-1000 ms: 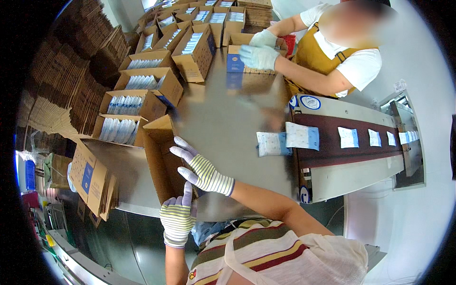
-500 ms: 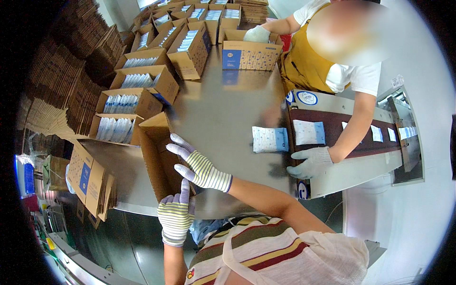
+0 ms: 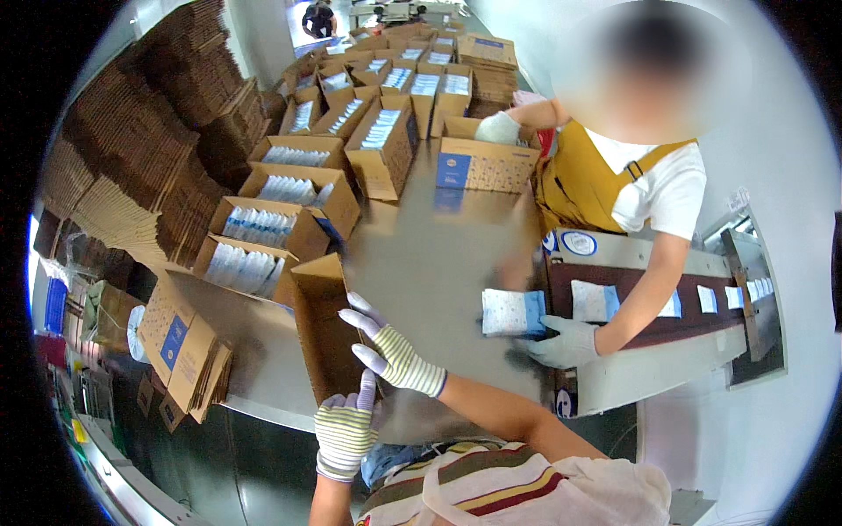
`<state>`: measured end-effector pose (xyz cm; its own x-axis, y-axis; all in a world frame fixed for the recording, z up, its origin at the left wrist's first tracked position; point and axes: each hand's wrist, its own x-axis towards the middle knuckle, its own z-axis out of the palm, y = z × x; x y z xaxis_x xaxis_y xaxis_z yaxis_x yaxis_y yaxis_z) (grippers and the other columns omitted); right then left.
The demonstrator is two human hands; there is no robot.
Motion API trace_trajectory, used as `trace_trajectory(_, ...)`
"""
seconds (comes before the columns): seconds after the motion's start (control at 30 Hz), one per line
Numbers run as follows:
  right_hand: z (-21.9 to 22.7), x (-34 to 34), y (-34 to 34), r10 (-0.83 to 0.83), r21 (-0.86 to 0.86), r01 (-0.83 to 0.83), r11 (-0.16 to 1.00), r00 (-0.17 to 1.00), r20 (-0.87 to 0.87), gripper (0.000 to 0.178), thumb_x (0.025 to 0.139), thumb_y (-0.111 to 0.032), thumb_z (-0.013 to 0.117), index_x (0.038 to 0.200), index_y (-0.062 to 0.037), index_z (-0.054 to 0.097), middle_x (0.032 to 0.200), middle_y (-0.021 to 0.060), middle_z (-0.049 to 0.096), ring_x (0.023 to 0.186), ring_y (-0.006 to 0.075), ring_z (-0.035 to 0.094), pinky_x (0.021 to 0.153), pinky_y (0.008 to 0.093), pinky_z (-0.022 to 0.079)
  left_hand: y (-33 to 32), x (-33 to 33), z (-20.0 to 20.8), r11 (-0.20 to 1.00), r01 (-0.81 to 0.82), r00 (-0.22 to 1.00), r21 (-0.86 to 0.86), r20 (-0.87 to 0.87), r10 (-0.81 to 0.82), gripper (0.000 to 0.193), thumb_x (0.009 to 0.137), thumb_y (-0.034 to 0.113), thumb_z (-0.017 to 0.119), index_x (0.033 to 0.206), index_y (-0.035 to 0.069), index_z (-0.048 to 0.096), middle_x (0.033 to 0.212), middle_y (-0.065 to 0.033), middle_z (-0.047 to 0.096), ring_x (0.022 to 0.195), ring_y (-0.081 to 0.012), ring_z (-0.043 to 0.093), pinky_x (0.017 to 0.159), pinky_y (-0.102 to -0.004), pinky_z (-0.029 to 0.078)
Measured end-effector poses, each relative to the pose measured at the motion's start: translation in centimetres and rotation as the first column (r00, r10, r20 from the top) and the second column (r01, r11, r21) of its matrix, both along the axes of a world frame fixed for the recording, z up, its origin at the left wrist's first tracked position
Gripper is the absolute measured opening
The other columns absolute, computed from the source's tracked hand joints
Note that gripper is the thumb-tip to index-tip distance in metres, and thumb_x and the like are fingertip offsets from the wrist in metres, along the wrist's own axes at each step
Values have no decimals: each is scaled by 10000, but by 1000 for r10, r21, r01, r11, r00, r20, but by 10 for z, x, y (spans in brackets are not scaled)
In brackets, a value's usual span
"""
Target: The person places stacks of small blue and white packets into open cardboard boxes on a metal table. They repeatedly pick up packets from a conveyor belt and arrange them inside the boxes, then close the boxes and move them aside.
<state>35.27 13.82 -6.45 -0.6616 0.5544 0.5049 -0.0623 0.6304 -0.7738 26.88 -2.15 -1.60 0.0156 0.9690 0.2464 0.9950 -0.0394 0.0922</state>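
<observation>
In front of me on the metal table stands an empty open cardboard box (image 3: pixel 323 342), tilted in my view. My right hand (image 3: pixel 395 355), in a striped glove with pale fingertips, lies at its right edge with fingers stretched and spread. At the box's near end, my left hand (image 3: pixel 346 436) wears a matching glove; one finger points up along the edge. Its other fingers fold over the near wall and are partly hidden. To the right, a white-and-blue soft packet (image 3: pixel 513 313) lies on the table, with a co-worker's gloved hand (image 3: pixel 566 342) at its corner.
Boxes filled with upright packets (image 3: pixel 250 267) line the table's left and far side. Flattened cartons (image 3: pixel 180 351) lean at the left edge. On the right, a conveyor belt (image 3: pixel 693 302) carries spaced packets. The co-worker's other hand (image 3: pixel 498 129) reaches into a printed box (image 3: pixel 487 167).
My view has tilted up, so everything sits lower in the picture. The co-worker's near hand has moved from the belt's edge to the packet on the table. My hands stay at the box.
</observation>
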Motion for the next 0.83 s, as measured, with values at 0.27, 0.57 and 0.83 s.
trace_trajectory(0.27,-3,2,3,90,-46,-89,995,996,22,550,912,-236,513,1418,-64,380,1538,203,230,1407,387,252,1159,444,210,-2,-1,-4,1000,-25,999,9,37,25,615,728,248,676,1288,31,543,613,-42,512,550,-230,535,570,-384,446)
trace_trajectory(0.57,-9,0,3,97,-60,-96,994,995,15,537,925,-260,502,1411,-59,392,1536,209,232,1411,386,246,1163,441,191,-3,-1,-3,1000,-20,1000,12,2,20,540,773,244,663,1262,39,560,626,-26,504,544,-192,522,572,-349,430)
trace_trajectory(0.83,-10,-4,-2,68,-154,-74,985,997,-47,512,911,-289,507,1381,-94,448,1506,171,315,1401,370,269,1159,476,191,-4,-2,-7,999,-13,1000,41,2,13,577,758,240,684,1285,48,547,627,-17,507,545,-186,523,566,-349,429)
